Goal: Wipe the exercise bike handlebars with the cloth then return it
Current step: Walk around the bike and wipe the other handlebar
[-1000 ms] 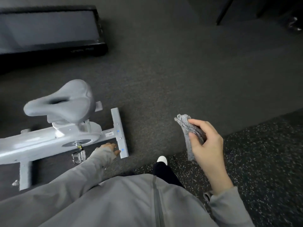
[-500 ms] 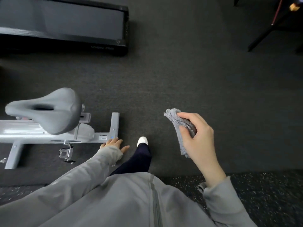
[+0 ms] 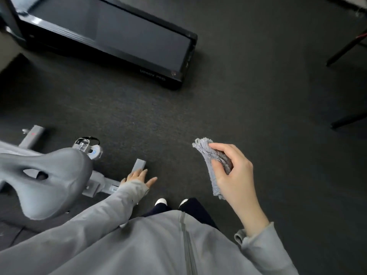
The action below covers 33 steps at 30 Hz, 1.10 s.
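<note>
A fluffy grey cloth (image 3: 210, 155) hangs folded from my right hand (image 3: 232, 171), held in the air over the dark carpet, right of centre. The grey exercise bike stands at the lower left: its saddle (image 3: 49, 175) is close below me, a pedal (image 3: 87, 144) shows beyond it, and its rear floor bar (image 3: 139, 164) lies on the carpet. The handlebars are out of view. My left hand (image 3: 139, 178) hangs with fingers apart above the rear floor bar, holding nothing.
A black treadmill (image 3: 111, 34) lies across the top left. Dark legs of a stand (image 3: 345, 48) reach in at the top right. My feet (image 3: 160, 201) stand on the carpet just right of the bike.
The view has swung so the saddle is nearer and the treadmill fills more of the top. My right hand still holds the cloth; my left hand stays low by the bike's rear bar.
</note>
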Available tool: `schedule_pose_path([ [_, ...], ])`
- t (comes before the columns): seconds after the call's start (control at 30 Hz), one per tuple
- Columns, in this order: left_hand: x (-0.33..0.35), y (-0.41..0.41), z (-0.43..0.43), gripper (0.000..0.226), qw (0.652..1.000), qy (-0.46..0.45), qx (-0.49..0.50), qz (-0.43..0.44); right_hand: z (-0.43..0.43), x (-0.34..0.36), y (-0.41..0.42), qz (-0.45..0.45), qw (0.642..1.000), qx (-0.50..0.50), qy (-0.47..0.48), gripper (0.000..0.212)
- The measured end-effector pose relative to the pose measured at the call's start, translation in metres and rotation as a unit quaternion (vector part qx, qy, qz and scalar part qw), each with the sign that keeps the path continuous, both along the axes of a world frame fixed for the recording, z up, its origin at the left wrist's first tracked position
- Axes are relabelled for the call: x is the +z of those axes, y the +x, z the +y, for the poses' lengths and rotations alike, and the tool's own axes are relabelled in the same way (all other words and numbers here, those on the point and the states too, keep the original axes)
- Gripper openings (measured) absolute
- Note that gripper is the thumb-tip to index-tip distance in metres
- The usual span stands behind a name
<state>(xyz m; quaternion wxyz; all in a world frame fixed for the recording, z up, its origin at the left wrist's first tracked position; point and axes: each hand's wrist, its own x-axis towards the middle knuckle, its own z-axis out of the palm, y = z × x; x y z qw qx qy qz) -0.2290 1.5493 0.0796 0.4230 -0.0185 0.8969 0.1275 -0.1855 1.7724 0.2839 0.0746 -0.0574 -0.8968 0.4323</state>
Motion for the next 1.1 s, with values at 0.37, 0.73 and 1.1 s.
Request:
schedule_pose_path([
  [0.37, -0.007, -0.091, 0.013, 0.068, 0.971, -0.064, 0.23, 0.018, 0.032, -0.016, -0.213, -0.015, 0.977, 0.211, -0.02, 0.038],
  [0.73, 0.011, -0.192, 0.046, 0.067, 0.925, -0.058, 0.374, 0.04, 0.048, -0.007, -0.394, -0.009, 0.941, 0.339, -0.01, 0.037],
  [1.1, -0.015, -0.251, -0.03, 0.064, 0.862, -0.025, 0.507, 0.003, -0.082, -0.021, -0.498, -0.029, 0.889, 0.458, -0.012, 0.036],
])
